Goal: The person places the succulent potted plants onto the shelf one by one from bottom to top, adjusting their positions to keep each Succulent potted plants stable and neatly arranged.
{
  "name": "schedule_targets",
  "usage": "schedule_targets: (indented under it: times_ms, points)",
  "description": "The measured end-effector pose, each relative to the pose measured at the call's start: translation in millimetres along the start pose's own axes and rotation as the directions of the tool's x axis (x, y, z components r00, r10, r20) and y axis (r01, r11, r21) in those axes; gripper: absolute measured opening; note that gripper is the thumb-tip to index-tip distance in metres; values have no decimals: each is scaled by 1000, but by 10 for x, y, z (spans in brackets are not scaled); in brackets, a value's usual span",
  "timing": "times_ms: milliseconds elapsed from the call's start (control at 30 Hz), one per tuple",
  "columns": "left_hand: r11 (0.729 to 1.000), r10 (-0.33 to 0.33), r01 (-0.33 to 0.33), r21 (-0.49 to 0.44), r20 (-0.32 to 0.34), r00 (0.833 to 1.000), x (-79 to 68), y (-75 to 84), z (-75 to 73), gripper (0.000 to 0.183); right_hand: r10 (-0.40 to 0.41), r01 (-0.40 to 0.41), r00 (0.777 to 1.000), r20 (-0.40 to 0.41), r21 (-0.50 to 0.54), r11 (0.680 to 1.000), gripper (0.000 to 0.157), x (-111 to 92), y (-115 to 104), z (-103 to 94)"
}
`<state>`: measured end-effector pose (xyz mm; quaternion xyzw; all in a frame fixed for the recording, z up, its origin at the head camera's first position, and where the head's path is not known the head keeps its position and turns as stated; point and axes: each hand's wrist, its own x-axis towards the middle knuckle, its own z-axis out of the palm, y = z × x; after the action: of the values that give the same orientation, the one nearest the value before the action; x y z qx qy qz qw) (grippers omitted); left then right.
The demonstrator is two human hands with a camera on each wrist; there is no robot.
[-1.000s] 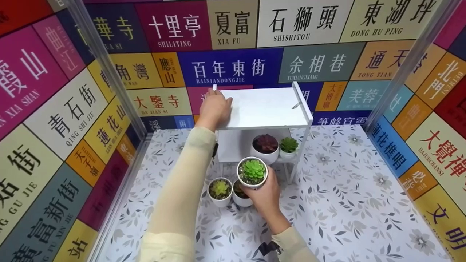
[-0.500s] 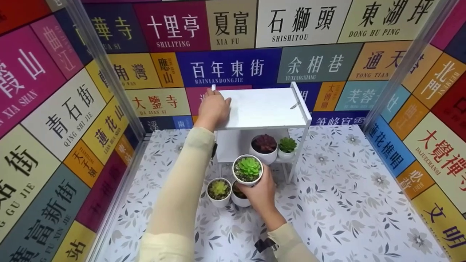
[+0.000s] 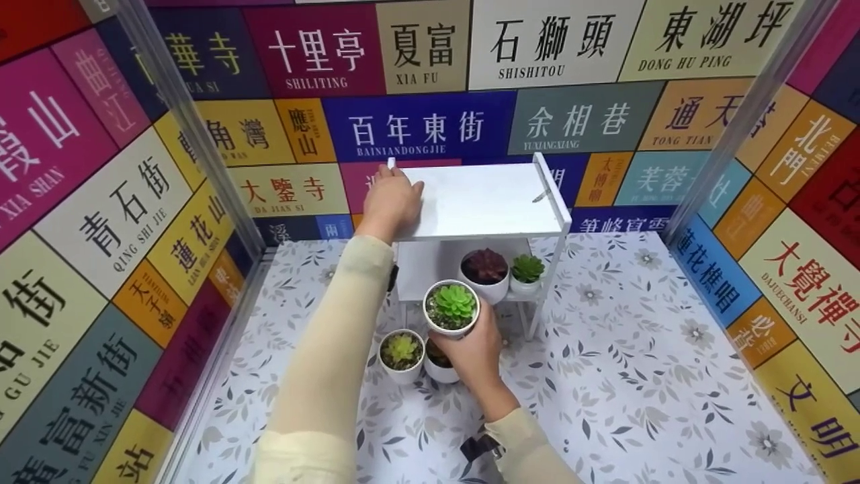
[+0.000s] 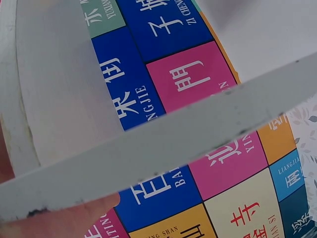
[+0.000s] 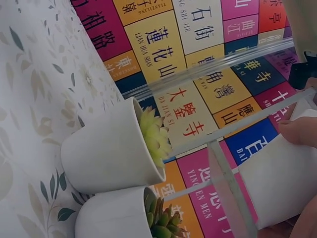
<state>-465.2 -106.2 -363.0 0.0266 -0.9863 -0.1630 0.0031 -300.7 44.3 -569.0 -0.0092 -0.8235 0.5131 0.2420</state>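
Observation:
My right hand (image 3: 474, 353) holds a white pot with a bright green succulent (image 3: 451, 308), raised in front of the white two-tier shelf rack (image 3: 484, 202). In the right wrist view, thumb and fingers lie around that white pot (image 5: 280, 181). My left hand (image 3: 392, 205) grips the rack's upper left side, thumb over the top board. Its fingers (image 4: 74, 213) show behind the side rail (image 4: 148, 144) in the left wrist view. A yellow-green succulent (image 3: 402, 353) stands on the table, beside another potted succulent (image 3: 440, 359) partly covered by my right hand.
On the rack's lower tier, a dark red succulent (image 3: 485, 267) and a small green succulent (image 3: 527, 270) stand at the right end. Walls of colourful sign panels (image 3: 423, 124) enclose the flower-patterned tabletop (image 3: 638, 363) behind and at both sides.
My right hand has shifted slightly left and toward the rack with the potted succulent. The left hand keeps its grip on the rack. The whole head view has drifted a little.

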Motion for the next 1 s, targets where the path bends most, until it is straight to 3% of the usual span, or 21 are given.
schedule_targets:
  times_ms: [1000]
  points:
    - [1000,11,-11,-21,0,1000,-6,-12,-13,77,3,-2,1000,-14,39,999,98,115,-116,219]
